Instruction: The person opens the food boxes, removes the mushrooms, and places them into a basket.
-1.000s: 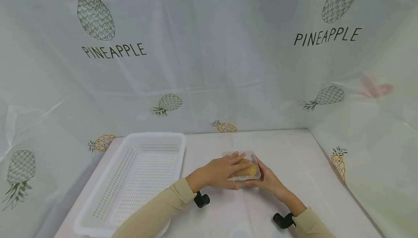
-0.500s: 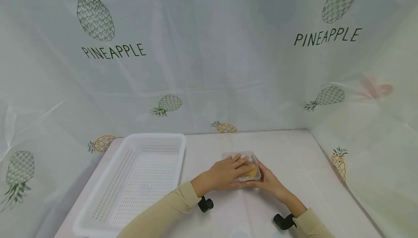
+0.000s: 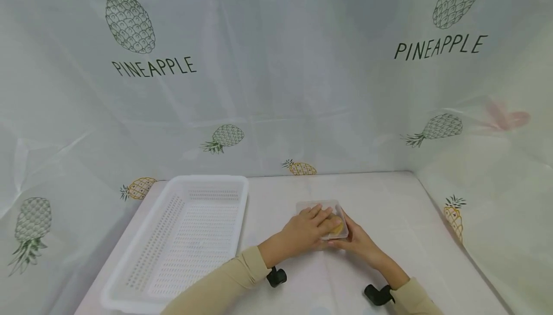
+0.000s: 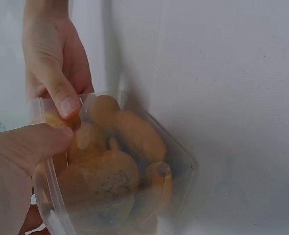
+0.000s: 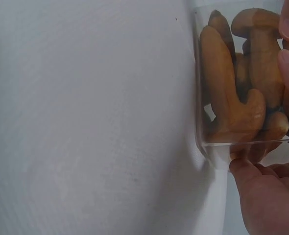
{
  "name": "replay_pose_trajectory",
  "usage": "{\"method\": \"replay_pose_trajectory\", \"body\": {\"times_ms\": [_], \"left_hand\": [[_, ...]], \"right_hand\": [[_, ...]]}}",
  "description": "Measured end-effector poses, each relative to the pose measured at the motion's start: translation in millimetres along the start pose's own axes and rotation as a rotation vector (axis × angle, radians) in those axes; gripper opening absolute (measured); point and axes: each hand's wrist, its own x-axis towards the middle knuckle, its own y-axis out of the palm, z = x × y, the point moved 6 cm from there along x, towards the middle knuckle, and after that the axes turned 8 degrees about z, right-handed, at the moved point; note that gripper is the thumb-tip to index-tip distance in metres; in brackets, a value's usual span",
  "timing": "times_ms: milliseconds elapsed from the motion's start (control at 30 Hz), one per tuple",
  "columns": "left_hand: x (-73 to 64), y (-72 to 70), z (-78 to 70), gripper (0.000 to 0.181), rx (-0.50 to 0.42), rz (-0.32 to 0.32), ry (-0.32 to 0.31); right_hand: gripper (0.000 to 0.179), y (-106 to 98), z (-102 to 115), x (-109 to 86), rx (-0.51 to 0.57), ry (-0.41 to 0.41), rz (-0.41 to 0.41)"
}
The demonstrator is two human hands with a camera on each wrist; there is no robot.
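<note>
Though partly spread, hands (image 3: pixel 301 232) (image 3: pixel 359 243) on box (image 3: pixel 334 206)

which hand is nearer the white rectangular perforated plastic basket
Left. The left hand is to the right of the white rectangular perforated plastic basket, over the clear rectangular plastic box; the right hand is farther right, at the box's right side.

Clr box (image 3: pixel 306 205) w/ brn mushrooms (image 5: pixel 264 63)

Glossy clear plastic box (image 3: pixel 332 205), smooth plastic basket (image 3: pixel 190 238)
</note>
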Motion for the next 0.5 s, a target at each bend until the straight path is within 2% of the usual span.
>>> {"method": "replay_pose_trajectory", "body": {"times_ms": [67, 233, 367, 500], "left_hand": [[-0.1, -1.1, -1.4, 0.063, 0.039, -0.030, -0.002], [1.4, -0.4, -3.4, 0.062, 0.096, -0.056, 0.008], [1.9, -0.7, -5.9, 0.061, 0.185, -0.088, 0.021], [1.3, -0.3, -8.0, 0.061, 0.255, -0.053, 0.028]], "right_hand": [[0.102, -0.2, 0.3, -0.1, -0.014, -0.002, 0.004], [0.101, -0.9, -2.2, -0.6, -0.041, 0.002, 0.012], [0.100, -0.8, -3.9, -0.8, -0.046, -0.008, 0.020], [0.100, 0.5, -2.9, -1.0, -0.049, -0.036, 0.031]]}}
